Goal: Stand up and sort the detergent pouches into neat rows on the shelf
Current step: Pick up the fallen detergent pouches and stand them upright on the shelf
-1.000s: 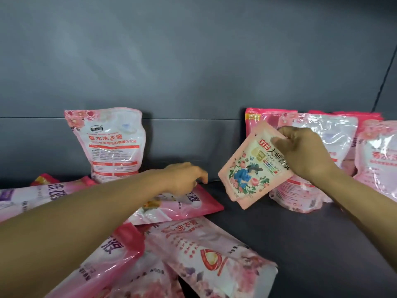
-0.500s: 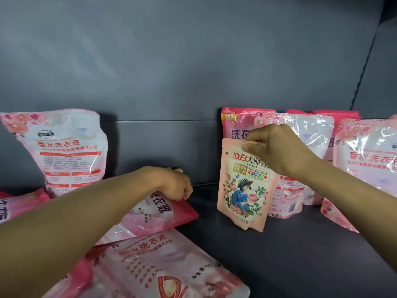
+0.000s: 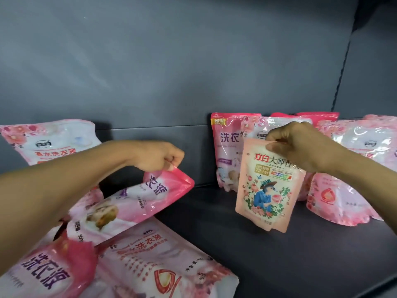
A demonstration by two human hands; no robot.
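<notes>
My right hand (image 3: 300,145) pinches the top edge of a small peach pouch with a floral picture (image 3: 268,190) and holds it upright just above the dark shelf floor (image 3: 279,254). My left hand (image 3: 159,155) grips the top corner of a bright pink pouch (image 3: 133,201) and lifts that end off the pile at the left. Behind the peach pouch, several pink pouches stand upright against the back wall, among them one at the left end (image 3: 227,151) and a large one at the right (image 3: 343,190).
More pink pouches lie flat in a heap at the lower left (image 3: 150,265). One white-and-pink pouch stands at the far left (image 3: 51,143). The grey back wall (image 3: 171,72) closes the shelf, and a side panel (image 3: 376,61) closes its right end.
My right hand has lowered the peach pouch toward the shelf floor in front of the standing row. My left hand has taken hold of the bright pink pouch and raised its end.
</notes>
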